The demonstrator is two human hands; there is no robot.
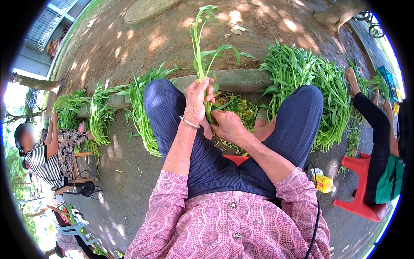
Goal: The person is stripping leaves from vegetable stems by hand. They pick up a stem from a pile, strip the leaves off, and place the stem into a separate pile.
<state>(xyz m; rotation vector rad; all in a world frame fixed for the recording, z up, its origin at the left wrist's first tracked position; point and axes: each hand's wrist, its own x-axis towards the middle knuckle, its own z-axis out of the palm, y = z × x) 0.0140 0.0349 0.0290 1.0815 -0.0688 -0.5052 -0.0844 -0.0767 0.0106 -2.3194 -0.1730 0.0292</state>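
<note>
Between my knees, my left hand [198, 100] is closed around a few long green stems of water spinach [198, 56], whose leafy tops rise above the fist. Just below and to the right, my right hand [229, 126] pinches the lower end of the same stems, its fingertips partly hidden. Beneath both hands, a pile of loose green and yellowed leaves [239, 110] lies on the ground. A large heap of water spinach [302, 73] is beside my right knee, and a smaller bunch [144, 112] lies by my left knee.
A low stone kerb [233, 80] runs behind the greens. On the left a seated person [47, 151] handles more greens. At right, another person sits on a red plastic stool [358, 190]. A yellow-labelled bottle [324, 183] lies near my right hip, by a black cable [317, 216].
</note>
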